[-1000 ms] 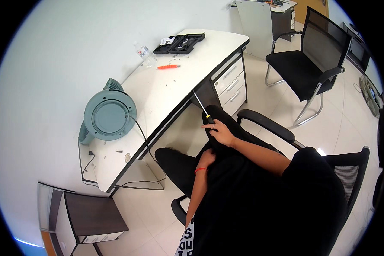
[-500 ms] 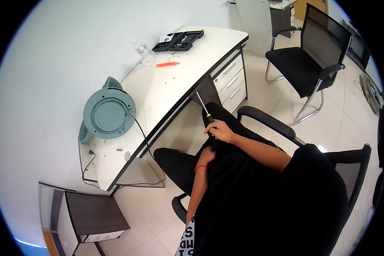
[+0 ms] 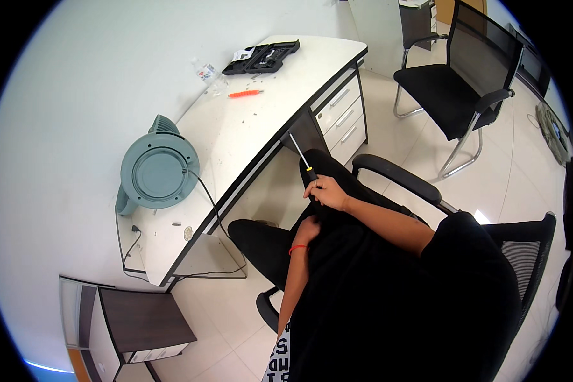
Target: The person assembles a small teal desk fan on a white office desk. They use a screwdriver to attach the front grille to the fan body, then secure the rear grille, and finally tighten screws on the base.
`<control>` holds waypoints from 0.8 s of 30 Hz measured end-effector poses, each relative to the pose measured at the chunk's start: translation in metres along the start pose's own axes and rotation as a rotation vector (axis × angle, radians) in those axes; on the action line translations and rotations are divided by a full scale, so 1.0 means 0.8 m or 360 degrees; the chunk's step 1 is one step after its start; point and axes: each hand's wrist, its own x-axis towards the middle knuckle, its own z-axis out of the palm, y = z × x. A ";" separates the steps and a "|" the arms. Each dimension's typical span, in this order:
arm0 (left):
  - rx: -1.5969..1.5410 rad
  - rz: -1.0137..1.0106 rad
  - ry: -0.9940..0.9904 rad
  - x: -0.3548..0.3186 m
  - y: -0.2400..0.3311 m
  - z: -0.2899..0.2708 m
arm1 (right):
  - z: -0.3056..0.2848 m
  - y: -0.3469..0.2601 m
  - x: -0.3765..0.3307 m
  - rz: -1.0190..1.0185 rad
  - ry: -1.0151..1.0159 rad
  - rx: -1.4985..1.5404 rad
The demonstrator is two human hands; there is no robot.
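Note:
In my right hand [image 3: 326, 193] is a screwdriver [image 3: 307, 162] with a black and yellow handle; its long metal shaft points up toward the desk's front edge. My left hand [image 3: 309, 230], with a red cord on the wrist, rests in my lap just below the right one. Its fingers are hidden against the black clothing. On the left part of the desk [image 3: 235, 137] lies a grey-green electric appliance [image 3: 160, 170] with a round, ringed face turned up and a black cable [image 3: 211, 202] running off the edge. Neither hand touches it.
Farther along the desk are an orange-handled tool [image 3: 244, 93], a clear plastic bottle [image 3: 208, 74] and an unfolded black tool case [image 3: 263, 58]. Small loose bits lie scattered nearby. A black mesh chair [image 3: 449, 89] stands at the right, and a dark-topped cabinet [image 3: 145, 318] at lower left.
The view has shifted slightly, so the desk and its things sit a little higher and more to the left. Both hands and the screwdriver keep nearly the same pose.

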 end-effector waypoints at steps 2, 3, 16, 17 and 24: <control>-0.0027 0.0002 0.0014 0.001 -0.002 0.001 | 0.000 -0.001 0.000 0.0069 0.0007 0.0012; -0.0032 -0.0005 0.0012 0.000 -0.001 0.001 | 0.000 -0.002 0.000 0.0032 0.0010 -0.0008; 0.0026 -0.0031 -0.0017 -0.012 0.019 -0.009 | -0.002 -0.005 -0.001 0.0008 0.0066 -0.0064; 0.0011 -0.0035 -0.0014 -0.011 0.017 -0.009 | -0.002 -0.004 0.000 -0.0007 0.0069 -0.0089; -0.0023 -0.0032 -0.0016 -0.007 0.010 -0.005 | -0.001 -0.002 0.001 0.0005 0.0048 -0.0066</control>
